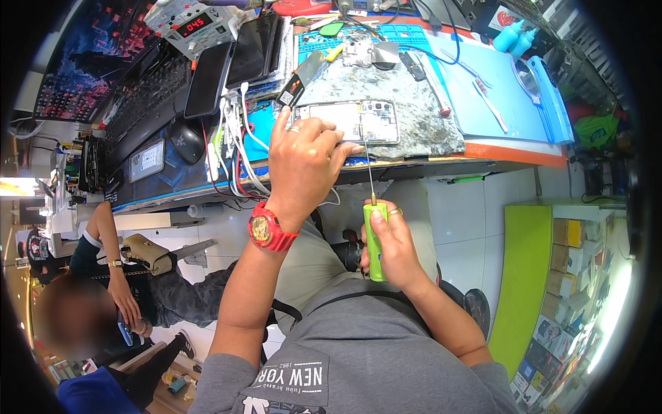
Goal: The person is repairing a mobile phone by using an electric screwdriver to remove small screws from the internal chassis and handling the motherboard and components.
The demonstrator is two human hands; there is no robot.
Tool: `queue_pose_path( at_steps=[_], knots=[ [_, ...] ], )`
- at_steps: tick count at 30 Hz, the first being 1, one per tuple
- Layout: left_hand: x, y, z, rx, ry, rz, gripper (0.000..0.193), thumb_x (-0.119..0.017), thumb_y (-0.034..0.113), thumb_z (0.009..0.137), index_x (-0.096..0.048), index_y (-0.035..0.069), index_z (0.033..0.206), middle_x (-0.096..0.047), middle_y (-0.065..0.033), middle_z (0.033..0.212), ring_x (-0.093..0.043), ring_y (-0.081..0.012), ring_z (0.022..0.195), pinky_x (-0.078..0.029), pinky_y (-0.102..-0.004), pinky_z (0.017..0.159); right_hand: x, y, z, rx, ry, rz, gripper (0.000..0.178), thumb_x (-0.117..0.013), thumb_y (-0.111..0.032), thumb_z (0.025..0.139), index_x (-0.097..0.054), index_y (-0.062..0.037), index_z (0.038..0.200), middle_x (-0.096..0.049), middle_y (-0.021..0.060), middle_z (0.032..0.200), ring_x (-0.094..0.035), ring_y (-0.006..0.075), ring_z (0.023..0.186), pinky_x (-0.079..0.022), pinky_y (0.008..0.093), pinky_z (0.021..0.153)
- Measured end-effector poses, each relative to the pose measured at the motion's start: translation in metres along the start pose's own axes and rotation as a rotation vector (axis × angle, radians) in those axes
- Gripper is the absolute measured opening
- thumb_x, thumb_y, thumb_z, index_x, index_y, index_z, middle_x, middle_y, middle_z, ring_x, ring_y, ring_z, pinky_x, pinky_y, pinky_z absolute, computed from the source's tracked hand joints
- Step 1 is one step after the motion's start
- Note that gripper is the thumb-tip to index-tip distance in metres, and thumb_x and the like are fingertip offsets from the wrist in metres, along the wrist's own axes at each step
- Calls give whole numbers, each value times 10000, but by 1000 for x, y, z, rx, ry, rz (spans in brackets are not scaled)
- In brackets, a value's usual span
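Observation:
A phone with its back off and its inner boards showing (385, 124) lies near the front edge of the workbench. My left hand (307, 148), wearing a red watch, grips the phone's near side, thumb along the edge and fingers over its left part. The index finger reaches toward a dark flat strip with a printed label (292, 90). My right hand (394, 248) is closed round the green handle of a screwdriver (374, 238). Its long thin shaft points away from me, the tip over the phone's boards. Whether the tip touches a screw is too small to tell.
A stained grey mat (431, 131) lies under the phone. White cables (241, 131), a dark phone (209, 79) and a mouse (186, 140) are at the left. A blue mat (476, 90) holds tweezers at the right. Another person (131, 276) sits at the lower left.

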State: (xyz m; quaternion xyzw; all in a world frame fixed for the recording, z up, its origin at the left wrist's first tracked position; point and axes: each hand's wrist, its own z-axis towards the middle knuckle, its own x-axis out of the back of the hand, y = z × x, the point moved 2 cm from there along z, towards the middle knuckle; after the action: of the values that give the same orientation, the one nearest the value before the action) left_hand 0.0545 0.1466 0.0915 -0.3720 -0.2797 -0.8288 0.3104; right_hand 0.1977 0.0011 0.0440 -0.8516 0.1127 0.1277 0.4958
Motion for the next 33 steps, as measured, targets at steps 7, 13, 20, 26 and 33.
queue_pose_path(
  at_steps=[7, 13, 20, 26, 33],
  knots=[
    [0, 2, 0, 4, 9, 18, 239, -853, 310, 790, -779, 89, 844, -712, -24, 876, -690, -228, 858, -434, -541, 1090, 1, 1, -1, 11, -2, 0, 438, -451, -428, 1117, -428, -85, 1390, -569, 74, 874, -586, 132, 524, -508, 290, 457],
    [-1, 3, 1, 3, 17, 31, 268, -864, 331, 769, -776, 87, 838, -699, -32, 858, -684, -237, 829, -446, -538, 1064, 3, 0, -2, 5, -3, 17, 433, -453, -422, 1118, -429, -88, 1391, -571, 75, 879, -587, 133, 524, -507, 291, 455],
    [-1, 5, 3, 12, 20, 37, 278, -876, 334, 749, -768, 89, 822, -693, -40, 845, -681, -253, 820, -455, -520, 1053, 5, 0, -3, 8, 5, 25, 439, -453, -421, 1118, -431, -85, 1399, -573, 76, 881, -586, 133, 520, -501, 293, 450],
    [-2, 5, 3, 16, 27, 42, 289, -879, 347, 743, -760, 91, 807, -691, -45, 838, -683, -258, 814, -457, -516, 1053, 3, -5, -5, 21, 22, 48, 450, -470, -430, 1113, -445, -39, 1334, -543, 57, 834, -564, 127, 518, -474, 286, 434],
    [-2, 7, 4, 9, 33, 60, 326, -877, 388, 740, -749, 92, 792, -684, -44, 824, -681, -267, 773, -459, -522, 1054, 7, -1, -4, 9, 8, 30, 442, -452, -421, 1118, -430, -81, 1398, -575, 79, 882, -585, 133, 518, -500, 293, 454]
  ],
)
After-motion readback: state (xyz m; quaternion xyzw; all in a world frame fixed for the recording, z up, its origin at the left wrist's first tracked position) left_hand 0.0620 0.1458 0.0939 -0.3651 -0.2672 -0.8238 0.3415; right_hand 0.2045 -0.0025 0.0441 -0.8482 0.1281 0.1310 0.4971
